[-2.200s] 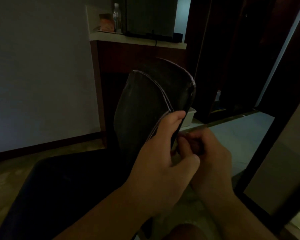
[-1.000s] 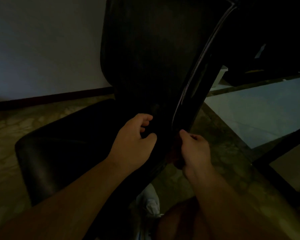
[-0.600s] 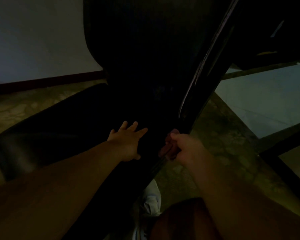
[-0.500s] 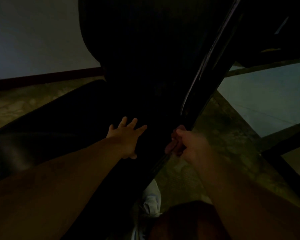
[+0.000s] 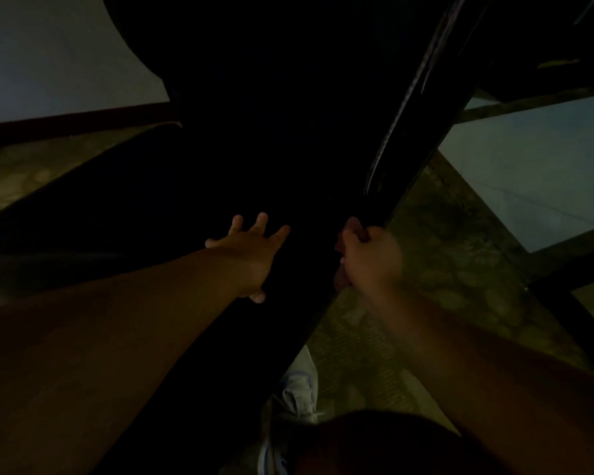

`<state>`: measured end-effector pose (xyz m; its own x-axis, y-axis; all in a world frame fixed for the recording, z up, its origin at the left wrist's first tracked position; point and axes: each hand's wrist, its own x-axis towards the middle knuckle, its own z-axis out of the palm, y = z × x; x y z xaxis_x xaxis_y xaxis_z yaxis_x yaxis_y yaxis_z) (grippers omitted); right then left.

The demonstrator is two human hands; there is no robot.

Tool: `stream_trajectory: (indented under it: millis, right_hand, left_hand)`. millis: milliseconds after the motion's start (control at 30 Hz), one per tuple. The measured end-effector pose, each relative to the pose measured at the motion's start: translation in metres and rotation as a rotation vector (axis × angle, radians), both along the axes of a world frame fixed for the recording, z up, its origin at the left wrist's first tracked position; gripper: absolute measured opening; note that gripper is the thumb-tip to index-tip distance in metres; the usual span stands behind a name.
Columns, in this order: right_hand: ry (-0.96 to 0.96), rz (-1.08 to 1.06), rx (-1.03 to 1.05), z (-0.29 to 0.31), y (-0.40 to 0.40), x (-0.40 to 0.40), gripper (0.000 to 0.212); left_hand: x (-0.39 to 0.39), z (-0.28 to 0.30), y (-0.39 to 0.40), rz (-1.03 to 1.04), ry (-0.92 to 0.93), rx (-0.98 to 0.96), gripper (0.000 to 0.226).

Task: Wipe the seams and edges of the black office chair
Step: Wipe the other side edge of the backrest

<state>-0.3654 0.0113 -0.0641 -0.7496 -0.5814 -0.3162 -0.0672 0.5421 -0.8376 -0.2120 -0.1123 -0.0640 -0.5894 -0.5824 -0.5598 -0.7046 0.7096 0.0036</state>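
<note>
The black office chair's backrest (image 5: 288, 97) fills the upper middle, and its glossy side edge (image 5: 408, 108) runs down to the right. The seat (image 5: 117, 207) spreads out to the left in deep shadow. My left hand (image 5: 251, 255) lies flat on the chair near the base of the backrest, fingers spread. My right hand (image 5: 367, 258) is curled at the lower end of the side edge. What looks like a small reddish cloth (image 5: 339, 279) shows under its fingers, but the dim light hides most of it.
Stone-patterned floor (image 5: 443, 269) lies to the right, with pale tile (image 5: 528, 166) beyond it. A dark frame bar (image 5: 570, 303) crosses the right side. My light shoe (image 5: 299, 389) and knee (image 5: 374, 440) are below the chair. A pale wall (image 5: 48, 56) with a dark baseboard (image 5: 66, 121) stands at left.
My view dropped from the top of the backrest to its base. Both hands came down the backrest; the left uncurled and lay flat, while the right stayed curled on the side edge.
</note>
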Motion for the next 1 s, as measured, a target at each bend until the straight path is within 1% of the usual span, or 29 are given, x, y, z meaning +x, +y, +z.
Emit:
stream_trajectory:
  millis: [67,100,133,200,233,267,300,400,433,500,600,700,767,900,1000]
  right_hand:
    - [0.275,0.141,0.062,0.012,0.001,0.009,0.018]
    - [0.343,0.194,0.058,0.013,0.005,0.016,0.017]
    - [0.364,0.244,0.043,0.012,0.009,0.021,0.017]
    - [0.332,0.318,0.022,0.011,0.015,0.026,0.013]
    - [0.295,0.322,0.026,0.012,0.016,0.025,0.009]
    - [0.223,0.28,0.015,0.013,0.015,0.023,0.007]
    - [0.102,0.192,-0.023,0.015,0.011,0.019,0.011]
    - [-0.48,-0.136,-0.205,0.026,-0.006,0.01,0.024]
    - [-0.588,-0.183,-0.225,0.027,-0.009,0.007,0.026]
    - [-0.634,-0.178,-0.228,0.027,-0.013,0.006,0.03]
    - [-0.628,-0.158,-0.273,0.026,-0.012,0.011,0.028]
    - [-0.716,-0.167,-0.373,0.03,-0.016,0.007,0.03]
    - [-0.765,-0.161,-0.414,0.03,-0.018,-0.003,0.029]
    - [-0.885,-0.202,-0.452,0.024,-0.014,-0.019,0.031]
    - [-0.942,-0.164,-0.463,0.023,-0.02,-0.014,0.028]
  left_hand:
    - [-0.003,0.002,-0.001,0.002,-0.021,-0.014,0.134]
    - [-0.005,0.001,-0.001,0.011,-0.035,-0.023,0.135]
    - [-0.006,-0.001,-0.001,0.017,-0.048,-0.038,0.136]
    - [-0.008,-0.002,-0.001,-0.008,-0.072,-0.069,0.14]
    - [-0.009,-0.002,0.0,-0.024,-0.092,-0.085,0.141]
    - [-0.01,0.0,0.001,-0.036,-0.112,-0.097,0.14]
    - [-0.012,0.004,0.002,-0.044,-0.13,-0.1,0.139]
    - [-0.017,0.013,0.005,-0.036,-0.158,-0.075,0.138]
    - [-0.018,0.014,0.006,-0.029,-0.164,-0.064,0.138]
    - [-0.017,0.014,0.006,-0.027,-0.165,-0.055,0.138]
    - [-0.012,0.013,0.005,-0.062,-0.157,-0.071,0.136]
    - [-0.009,0.01,0.002,-0.111,-0.153,-0.091,0.138]
    - [-0.008,0.008,0.002,-0.106,-0.146,-0.092,0.137]
    - [-0.006,0.011,0.003,-0.112,-0.134,-0.114,0.135]
    - [-0.006,0.012,0.002,-0.105,-0.153,-0.108,0.134]
